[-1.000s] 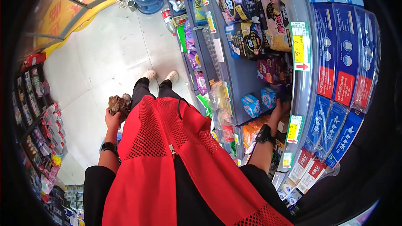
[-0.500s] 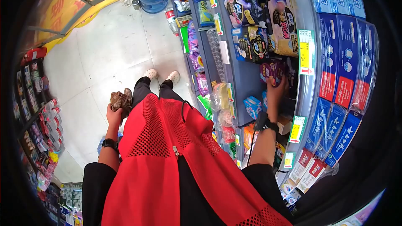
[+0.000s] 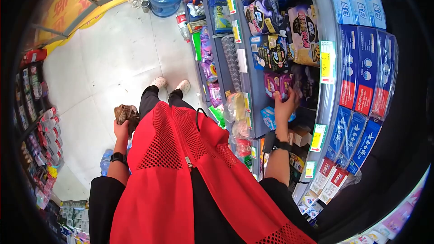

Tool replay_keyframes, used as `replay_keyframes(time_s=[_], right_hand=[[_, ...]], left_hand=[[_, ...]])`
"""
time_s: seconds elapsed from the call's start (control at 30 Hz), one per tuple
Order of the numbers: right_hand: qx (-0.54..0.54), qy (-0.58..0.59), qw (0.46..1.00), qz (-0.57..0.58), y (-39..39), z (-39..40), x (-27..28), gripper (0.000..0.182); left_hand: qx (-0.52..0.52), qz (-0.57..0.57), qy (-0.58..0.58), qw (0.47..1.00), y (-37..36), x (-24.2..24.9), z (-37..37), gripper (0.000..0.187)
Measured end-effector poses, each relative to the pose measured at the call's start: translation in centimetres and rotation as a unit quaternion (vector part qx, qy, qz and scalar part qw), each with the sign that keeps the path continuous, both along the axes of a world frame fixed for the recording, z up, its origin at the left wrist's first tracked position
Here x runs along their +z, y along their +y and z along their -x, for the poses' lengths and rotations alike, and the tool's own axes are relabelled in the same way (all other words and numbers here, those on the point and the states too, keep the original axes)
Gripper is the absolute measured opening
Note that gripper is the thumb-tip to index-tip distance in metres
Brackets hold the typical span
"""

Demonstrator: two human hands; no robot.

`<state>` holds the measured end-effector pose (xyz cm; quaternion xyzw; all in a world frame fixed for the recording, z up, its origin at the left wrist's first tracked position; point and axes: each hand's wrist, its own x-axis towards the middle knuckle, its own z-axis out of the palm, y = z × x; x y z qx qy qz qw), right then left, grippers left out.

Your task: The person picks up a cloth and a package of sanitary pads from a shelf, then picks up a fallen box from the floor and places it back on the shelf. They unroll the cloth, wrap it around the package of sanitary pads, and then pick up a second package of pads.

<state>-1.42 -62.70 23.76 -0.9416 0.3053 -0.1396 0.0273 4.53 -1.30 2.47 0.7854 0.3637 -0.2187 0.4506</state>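
My left hand [image 3: 121, 129] is closed around a crumpled brown cloth [image 3: 126, 114], held out beside my left leg above the floor. On the right, my right hand [image 3: 285, 108] reaches into a shelf, its fingers on a purple packet [image 3: 276, 82]. The packet is near the shelf's front edge; its underside is partly hidden by my fingers. Black and yellow packs [image 3: 270, 53] sit just beyond it. A light blue packet [image 3: 270, 117] lies beside my right wrist.
Boxed toothpaste in blue and red [image 3: 367, 72] lines the shelf above, behind price tags [image 3: 327, 62]. A large blue water jug [image 3: 166, 0] and a plastic bottle [image 3: 183, 28] stand on the tiled floor [image 3: 113, 63]. Another stocked rack [image 3: 34, 95] runs along the left.
My right hand has drawn the purple packet from deeper in the shelf towards its front edge. My left hand still holds the brown cloth, and the view has shifted slightly.
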Motion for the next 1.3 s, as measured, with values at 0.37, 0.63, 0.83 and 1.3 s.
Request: replay_keyframes(time_s=[0.37, 0.63, 0.83, 1.3], right_hand=[[-0.029, 0.003, 0.998, -0.047, 4.1, -0.6, 1.1, 0.057], [-0.160, -0.114, 0.980, 0.028, 0.4, 2.8, 2.5, 0.062], [-0.238, 0.010, 0.951, -0.198, -15.1, 15.0, -4.6, 0.065], [-0.315, 0.049, 0.919, -0.231, -10.7, 14.8, -4.9, 0.066]], left_hand=[[-0.084, -0.002, -0.035, 0.996, -1.4, -1.1, -1.7, 0.045], [-0.094, -0.007, -0.037, 0.995, -2.3, -2.1, -1.6, 0.046], [-0.101, -0.030, -0.032, 0.994, -2.5, -2.0, -1.5, 0.047], [-0.016, 0.046, -0.030, 0.998, -3.0, -0.2, -0.7, 0.043]])
